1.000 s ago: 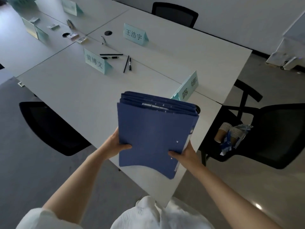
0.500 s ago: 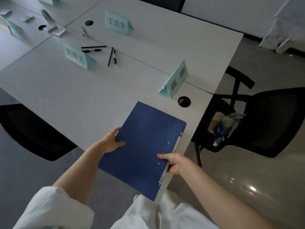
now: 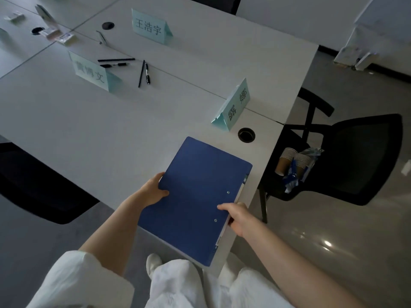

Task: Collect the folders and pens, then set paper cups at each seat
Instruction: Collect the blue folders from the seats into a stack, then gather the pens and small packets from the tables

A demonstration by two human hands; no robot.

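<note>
A stack of blue folders lies flat on the near right corner of the white table, its near end over the table's edge. My left hand grips its left edge and my right hand grips its right edge by the spine. Several black pens lie farther back on the table between two name cards. Stacked paper cups in a torn plastic sleeve rest on the seat of a black chair to the right.
Three pale green name cards stand on the table. A round cable hole sits just beyond the folders. Another black chair is tucked in at the left. Small clutter lies at the far left. Grey floor lies to the right.
The folder stack, held up on edge a second ago, has come down flat onto the table's corner. Both hands still grip its sides.
</note>
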